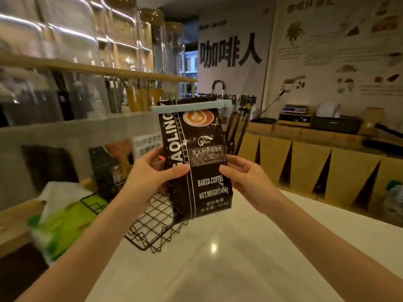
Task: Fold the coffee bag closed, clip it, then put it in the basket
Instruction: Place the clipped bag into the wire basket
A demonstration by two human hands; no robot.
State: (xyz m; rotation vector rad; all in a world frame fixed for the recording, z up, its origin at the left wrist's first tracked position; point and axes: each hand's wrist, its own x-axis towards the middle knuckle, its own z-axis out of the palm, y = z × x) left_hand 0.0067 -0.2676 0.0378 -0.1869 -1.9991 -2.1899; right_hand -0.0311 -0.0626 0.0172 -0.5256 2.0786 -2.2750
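A dark brown coffee bag [202, 188] with white lettering is held upright in the air above the white counter. Its top is folded over, and a long pale blue clip [192, 106] lies clamped across the fold. My left hand [150, 171] grips the bag's left edge at mid-height, thumb on the front. My right hand [244, 173] grips the right edge the same way. A black wire basket [152, 225] stands on the counter just below and behind the bag's bottom left corner, partly hidden by my left arm.
A green and white packet [58, 223] lies on the counter's left edge beside the basket. Shelves with glass jars and bottles [87, 94] run behind on the left. A wooden counter [305, 162] with boxes and devices stands at the right.
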